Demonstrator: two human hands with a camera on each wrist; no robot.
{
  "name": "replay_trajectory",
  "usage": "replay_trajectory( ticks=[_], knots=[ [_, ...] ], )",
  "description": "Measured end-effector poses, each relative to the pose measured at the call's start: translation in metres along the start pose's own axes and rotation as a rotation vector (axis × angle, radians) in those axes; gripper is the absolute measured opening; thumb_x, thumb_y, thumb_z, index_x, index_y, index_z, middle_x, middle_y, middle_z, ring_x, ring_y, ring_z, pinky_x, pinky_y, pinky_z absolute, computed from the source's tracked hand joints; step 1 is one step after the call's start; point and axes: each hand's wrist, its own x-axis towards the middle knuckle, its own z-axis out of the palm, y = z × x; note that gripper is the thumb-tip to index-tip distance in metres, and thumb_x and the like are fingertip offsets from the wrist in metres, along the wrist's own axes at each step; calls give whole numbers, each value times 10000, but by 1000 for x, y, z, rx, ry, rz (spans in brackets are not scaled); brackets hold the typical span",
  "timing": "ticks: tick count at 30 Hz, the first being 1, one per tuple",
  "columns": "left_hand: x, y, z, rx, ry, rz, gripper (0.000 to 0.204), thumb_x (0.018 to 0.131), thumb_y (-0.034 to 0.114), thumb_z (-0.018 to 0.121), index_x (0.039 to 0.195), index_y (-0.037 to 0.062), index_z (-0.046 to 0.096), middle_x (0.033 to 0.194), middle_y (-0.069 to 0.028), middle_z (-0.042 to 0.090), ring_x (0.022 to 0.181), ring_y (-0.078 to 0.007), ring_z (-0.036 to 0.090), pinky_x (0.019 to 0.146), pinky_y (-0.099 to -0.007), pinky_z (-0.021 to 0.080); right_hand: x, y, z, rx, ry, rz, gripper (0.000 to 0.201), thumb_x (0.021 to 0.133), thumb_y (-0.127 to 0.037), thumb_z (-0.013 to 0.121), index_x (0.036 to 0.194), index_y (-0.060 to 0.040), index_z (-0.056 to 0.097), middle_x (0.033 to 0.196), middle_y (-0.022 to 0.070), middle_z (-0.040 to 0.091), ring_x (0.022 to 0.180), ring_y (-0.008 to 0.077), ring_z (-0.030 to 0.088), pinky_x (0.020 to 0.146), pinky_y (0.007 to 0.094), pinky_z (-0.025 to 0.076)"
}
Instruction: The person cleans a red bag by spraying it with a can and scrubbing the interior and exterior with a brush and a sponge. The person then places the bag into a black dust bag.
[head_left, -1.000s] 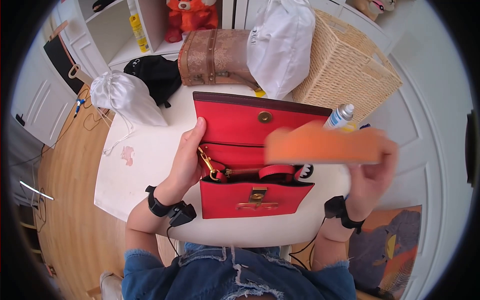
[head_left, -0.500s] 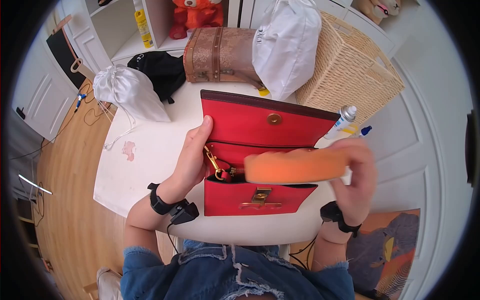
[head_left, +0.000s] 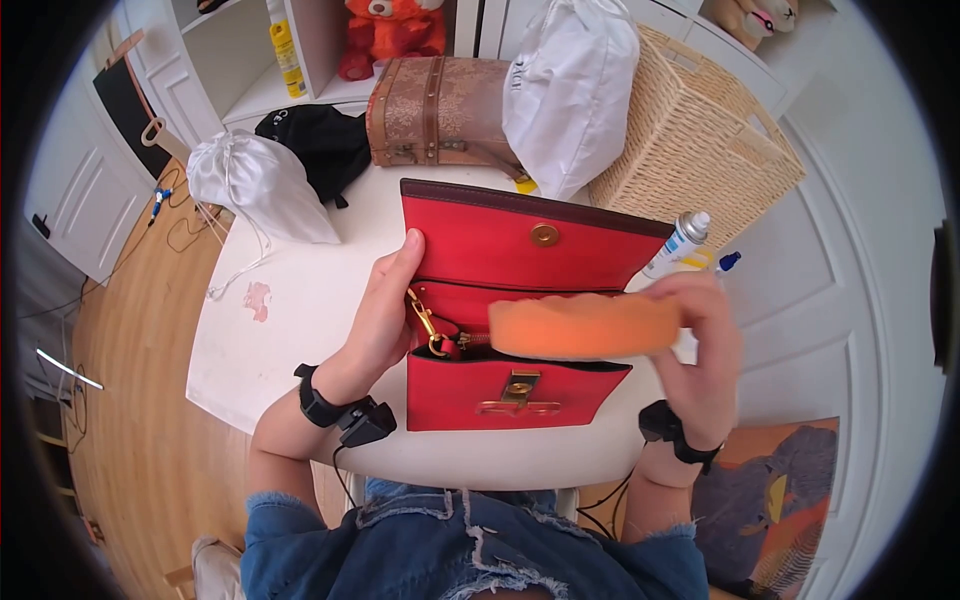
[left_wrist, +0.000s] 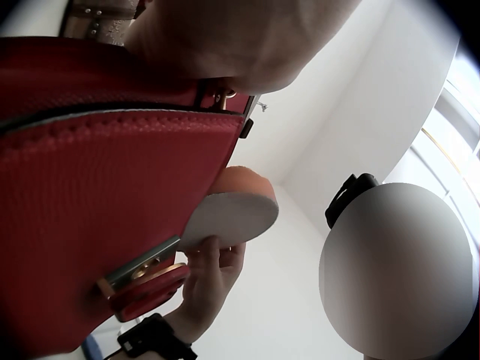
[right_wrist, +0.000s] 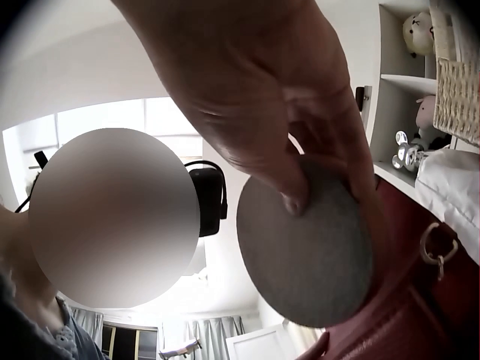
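A red handbag (head_left: pixel 460 395) stands on the white table with its flap (head_left: pixel 470 235) raised, baring a gold snap, a gold strap clasp (head_left: pixel 422 315) and a dark opening. My left hand (head_left: pixel 375 310) grips the bag's left side, thumb up along the flap's edge, the other fingers mostly hidden. Over the opening my right hand (head_left: pixel 708 365) holds an orange sponge pad (head_left: pixel 585 328) by its right end. The right wrist view gives the pad's flat, oval grey face (right_wrist: pixel 307 255), with the thumb pressed on it. In the left wrist view the pad (left_wrist: pixel 232 217) appears beyond the bag's edge.
Behind the bag's right corner stands a spray can (head_left: pixel 678 245). Along the back are a white drawstring pouch (head_left: pixel 260 190), a black pouch (head_left: pixel 320 150), a patterned trunk (head_left: pixel 450 110), a tall white bag (head_left: pixel 570 100) and a wicker basket (head_left: pixel 690 130).
My right hand has brought the sponge pad leftward and a little toward me, over the bag's opening, where it covers the red strap seen earlier. My left hand keeps its grip on the bag.
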Motion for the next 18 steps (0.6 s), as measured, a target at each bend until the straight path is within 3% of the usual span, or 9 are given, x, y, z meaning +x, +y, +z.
replay_trajectory(
  ticks=[1,3,6,10,11,13,14,16,18],
  knots=[
    [0,0,0,2,-1,0,547,1025,431,336,1225,-49,503,1155,-160,628,1010,-190,658,817,-299,579,2,-2,2,-125,-175,0,369,752,70,693,1067,3,513,1040,138,583,939,242,581,779,331,494],
    [0,0,0,14,6,-1,548,1024,436,334,1226,-45,504,1164,-159,624,1012,-190,658,818,-300,578,1,9,5,-151,-68,27,384,750,69,691,1088,9,518,1055,153,568,916,260,579,759,337,504],
    [1,2,3,6,16,-11,554,1024,440,331,1227,-47,503,1174,-157,619,1016,-188,657,825,-305,576,-2,19,-2,-265,446,152,352,788,87,674,1094,1,521,1092,126,570,968,203,566,819,318,491],
    [1,4,3,-4,9,-17,548,1024,435,339,1233,-45,502,1183,-155,616,1018,-185,655,836,-307,571,-2,11,-9,99,512,94,347,793,108,650,1088,5,499,1075,136,562,1042,188,536,901,308,450],
    [0,3,4,-18,5,-14,543,1024,430,345,1235,-44,502,1184,-153,616,1018,-184,654,839,-308,569,-3,10,-6,101,509,93,347,793,108,650,1088,5,499,1075,136,562,1042,188,536,901,308,450],
    [-1,2,2,-31,3,-10,538,1024,426,350,1238,-43,502,1185,-152,616,1019,-183,652,842,-310,567,-5,11,-2,112,156,-32,357,780,88,678,1085,3,512,1078,131,562,1020,180,549,850,304,484],
    [-1,1,1,-29,-20,-2,534,1024,422,354,1240,-43,503,1187,-153,615,1019,-183,651,843,-309,565,-4,9,1,114,155,-32,357,780,88,678,1085,3,512,1078,131,562,1020,180,549,850,304,484],
    [-2,1,0,-26,-42,9,531,1024,419,358,1242,-43,503,1189,-154,614,1018,-183,650,845,-309,564,0,4,9,-13,-132,72,369,765,67,707,1080,8,524,1079,127,563,995,181,569,786,304,523],
    [-3,1,1,-14,-32,4,529,1026,415,354,1237,-45,508,1180,-154,619,1026,-181,644,860,-309,556,-3,8,18,-36,53,112,377,760,58,718,1082,10,529,1078,125,563,983,184,576,762,303,534]
  ],
)
